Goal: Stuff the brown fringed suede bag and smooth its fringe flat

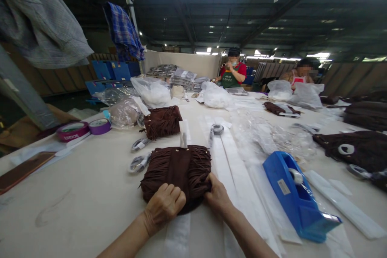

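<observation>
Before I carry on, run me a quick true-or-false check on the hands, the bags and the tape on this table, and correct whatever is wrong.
1. The left hand and right hand both touch the near fringed bag. True.
2. The left hand's fingers are spread out flat. False: they are curled in.
3. A second fringed bag lies beyond the near one. True.
4. A blue tape dispenser stands to the right of the near bag. True.
5. That dispenser is empty. False: a roll of tape sits in it.
6. The magenta roll is stacked on the purple roll. False: they lie side by side.
</observation>
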`<state>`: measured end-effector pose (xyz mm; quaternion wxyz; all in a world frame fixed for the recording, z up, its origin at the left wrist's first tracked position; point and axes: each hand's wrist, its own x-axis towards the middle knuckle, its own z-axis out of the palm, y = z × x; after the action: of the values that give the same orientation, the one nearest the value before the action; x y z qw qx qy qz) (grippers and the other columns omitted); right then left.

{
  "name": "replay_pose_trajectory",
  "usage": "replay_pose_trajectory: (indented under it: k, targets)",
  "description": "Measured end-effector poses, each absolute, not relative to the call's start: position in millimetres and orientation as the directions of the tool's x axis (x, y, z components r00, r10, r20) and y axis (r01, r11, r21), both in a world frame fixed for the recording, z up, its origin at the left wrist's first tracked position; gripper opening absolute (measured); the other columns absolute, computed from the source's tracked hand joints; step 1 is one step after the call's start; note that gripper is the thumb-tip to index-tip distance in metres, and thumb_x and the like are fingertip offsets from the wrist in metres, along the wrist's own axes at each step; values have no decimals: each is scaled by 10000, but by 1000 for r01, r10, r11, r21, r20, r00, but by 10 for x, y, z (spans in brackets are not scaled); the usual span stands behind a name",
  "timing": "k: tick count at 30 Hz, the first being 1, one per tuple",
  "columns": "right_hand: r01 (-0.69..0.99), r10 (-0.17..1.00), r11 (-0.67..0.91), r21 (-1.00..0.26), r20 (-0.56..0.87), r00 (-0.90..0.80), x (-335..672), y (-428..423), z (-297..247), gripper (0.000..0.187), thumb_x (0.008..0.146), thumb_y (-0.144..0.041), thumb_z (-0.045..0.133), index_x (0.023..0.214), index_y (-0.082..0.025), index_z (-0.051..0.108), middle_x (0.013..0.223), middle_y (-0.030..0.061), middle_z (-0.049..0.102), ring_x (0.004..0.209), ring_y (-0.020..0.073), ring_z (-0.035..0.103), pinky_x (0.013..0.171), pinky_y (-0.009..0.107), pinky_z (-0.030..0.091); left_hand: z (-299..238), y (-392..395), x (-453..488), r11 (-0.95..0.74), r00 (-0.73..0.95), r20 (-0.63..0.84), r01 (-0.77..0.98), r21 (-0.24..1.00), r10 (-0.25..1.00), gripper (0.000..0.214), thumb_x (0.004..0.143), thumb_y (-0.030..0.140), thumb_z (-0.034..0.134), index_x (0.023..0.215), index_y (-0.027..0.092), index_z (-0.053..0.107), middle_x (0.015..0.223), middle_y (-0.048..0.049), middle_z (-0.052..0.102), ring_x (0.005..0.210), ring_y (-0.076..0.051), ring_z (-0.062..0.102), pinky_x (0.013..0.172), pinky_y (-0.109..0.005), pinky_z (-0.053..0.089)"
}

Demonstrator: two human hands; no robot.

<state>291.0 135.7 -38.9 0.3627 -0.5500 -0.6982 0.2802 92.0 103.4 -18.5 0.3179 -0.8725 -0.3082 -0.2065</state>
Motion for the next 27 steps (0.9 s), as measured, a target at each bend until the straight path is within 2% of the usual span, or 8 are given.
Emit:
replay_pose_trajectory:
  k: [5,10,14,17,19,20,23,27]
  targets:
    - [555,966,257,-791,211,-148,2893,1327,-355,180,552,-117,399,687,-224,346,610,-37,448,571,145,436,537,239,335,-223,989,922,-572,697,575,702,-424,429,288,896,72,249,873,118,533,665,-25,489,577,-166,443,576,-325,312]
    - [551,958,286,-784,237,-160,2932,1335,-407,205,563,-105,396,733,-219,395,667,-18,499,624,157,485,581,253,406,-324,799,896,-520,658,567,748,-412,496,364,908,63,218,1099,67,527,953,-100,566,859,-196,511,758,-350,358]
    - [584,955,293,-757,258,-144,2981,1221,-282,258,558,-84,409,778,-204,475,763,32,543,726,195,536,677,317,462,-445,710,960,-436,595,595,803,-407,540,407,905,74,196,1086,79,561,956,-94,579,890,-201,509,790,-350,356]
    - [656,874,369,-658,486,-5,2850,1021,38,300,632,-65,397,880,-179,522,939,108,542,925,247,523,823,419,439,-483,710,1046,-416,587,610,809,-415,532,413,891,69,199,1053,71,578,922,-99,589,848,-199,523,747,-331,371]
    - [626,730,576,-527,676,-102,2674,910,233,317,724,-64,383,978,-167,542,1030,123,553,1014,229,515,863,390,444,-494,717,1086,-409,573,626,818,-404,529,400,877,54,217,1044,59,579,916,-110,595,835,-203,530,727,-327,384]
    - [601,669,659,-452,717,-195,2580,884,278,333,759,-68,376,1027,-164,549,1065,120,567,1045,215,515,882,373,442,-498,720,1091,-406,564,636,825,-394,528,400,870,44,217,1037,54,581,908,-115,598,824,-204,533,717,-329,390]
    - [634,601,730,-256,682,-417,2377,933,108,396,811,-102,371,1161,-161,548,1155,100,603,1128,217,503,971,405,377,-488,719,1011,-428,569,643,818,-383,512,436,884,52,173,993,74,595,894,-106,608,817,-198,541,713,-328,403]
    - [772,692,607,-191,605,-395,2347,1107,-426,369,872,-192,383,1195,-142,554,1216,88,585,1140,237,515,1005,442,316,-394,708,700,-512,635,605,763,-394,480,402,937,135,192,1035,130,582,975,-70,618,931,-176,530,809,-327,389]
